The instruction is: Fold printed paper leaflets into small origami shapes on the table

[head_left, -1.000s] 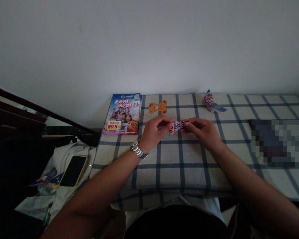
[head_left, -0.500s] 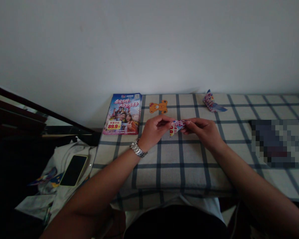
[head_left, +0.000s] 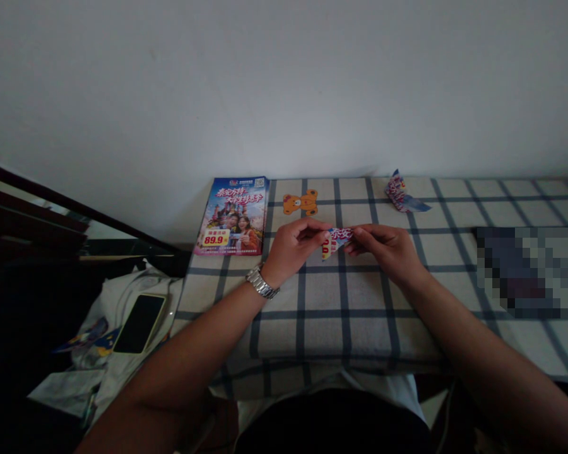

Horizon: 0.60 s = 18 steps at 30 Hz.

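Left hand (head_left: 295, 250): pinching the folded paper (head_left: 337, 241), frame centre
Right hand (head_left: 389, 250): pinching its right end
Handling: best kept even, edges aligned; inner folds hard to see

A flat orange teddy bear figure (head_left: 300, 202), a red mark at one ear, lies near the back edge of a cream tablecloth (head_left: 322, 296) with dark blue-grey checks, which meets a pale wall (head_left: 284, 82) behind and drapes over the front edge. To the right on the cloth sits a dark object (head_left: 515, 271), its identity obscured by pixelation. Below the cloth's left end, a smartphone (head_left: 139, 323), screen dark and case pale yellow-green, rests aslant on crumpled whitish material (head_left: 116, 293). A dark rail (head_left: 38, 191) slopes across the far left in dim light.
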### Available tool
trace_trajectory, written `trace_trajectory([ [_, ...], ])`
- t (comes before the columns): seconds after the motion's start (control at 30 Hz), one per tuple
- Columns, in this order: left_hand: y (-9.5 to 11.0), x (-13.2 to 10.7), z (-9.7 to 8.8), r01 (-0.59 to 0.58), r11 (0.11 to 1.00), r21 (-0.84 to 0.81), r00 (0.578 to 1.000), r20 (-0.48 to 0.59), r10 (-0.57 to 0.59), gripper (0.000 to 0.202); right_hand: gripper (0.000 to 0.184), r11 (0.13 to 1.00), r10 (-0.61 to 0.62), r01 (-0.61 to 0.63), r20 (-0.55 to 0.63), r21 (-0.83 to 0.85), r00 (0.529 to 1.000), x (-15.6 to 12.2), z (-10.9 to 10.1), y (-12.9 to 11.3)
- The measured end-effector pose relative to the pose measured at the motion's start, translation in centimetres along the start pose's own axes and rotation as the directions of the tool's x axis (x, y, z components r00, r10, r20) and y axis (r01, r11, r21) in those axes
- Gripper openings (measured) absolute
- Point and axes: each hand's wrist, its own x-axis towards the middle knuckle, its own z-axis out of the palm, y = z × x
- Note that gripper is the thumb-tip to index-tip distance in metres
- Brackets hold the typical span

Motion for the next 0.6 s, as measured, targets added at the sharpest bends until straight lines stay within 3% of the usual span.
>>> trace_trajectory([
  [0.27, -0.03, -0.07, 0.11, -0.014, 0.999, 0.035, 0.999, -0.034, 0.015, 0.020, 0.041, 0.996, 0.053, -0.052, -0.007, 0.074, 0.999, 0.07, 0.48, 0.25],
  [0.4, 0.14, -0.19, 0.25, -0.026, 0.999, 0.038, 0.999, -0.030, 0.027, 0.018, 0.035, 0.999, 0.046, -0.047, 0.056, 0.023, 0.997, 0.01, 0.49, 0.50],
  [0.6, 0.38, -0.22, 0.29, -0.008, 1.000, 0.012, 1.000, 0.000, 0.008, 0.018, 0.037, 0.998, 0.011, -0.007, 0.053, -0.069, 0.999, -0.02, 0.19, 0.36],
])
